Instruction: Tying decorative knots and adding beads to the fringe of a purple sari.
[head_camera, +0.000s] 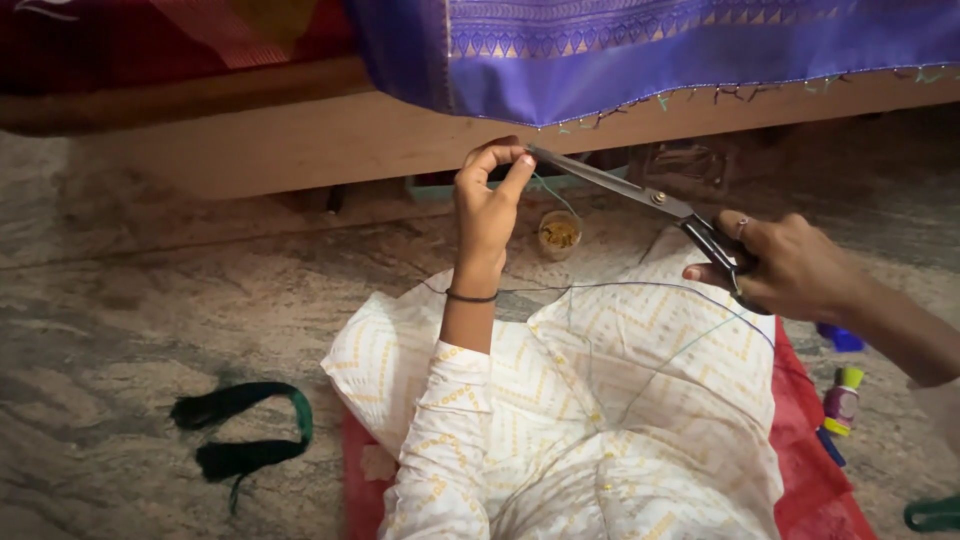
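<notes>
My left hand (487, 198) is raised with thumb and forefinger pinching a thin green thread (553, 192) just under the hem of a purple cloth (640, 60) that hangs off a wooden bed frame (300, 140). In my right hand (790, 265) I grip a pair of long metal scissors (640, 193) by the black handles. Their blade tips reach the pinched fingertips of my left hand. More thread (660, 370) trails down across my lap, which is covered in white and yellow patterned fabric (620, 420).
A small round container (559, 234) with yellowish contents stands on the stone floor (150, 320) beyond my knees. A dark green bundle of thread (245, 430) lies at the left. A small bottle (842, 398) and blue bits lie at the right, beside a red cloth (815, 470) under me.
</notes>
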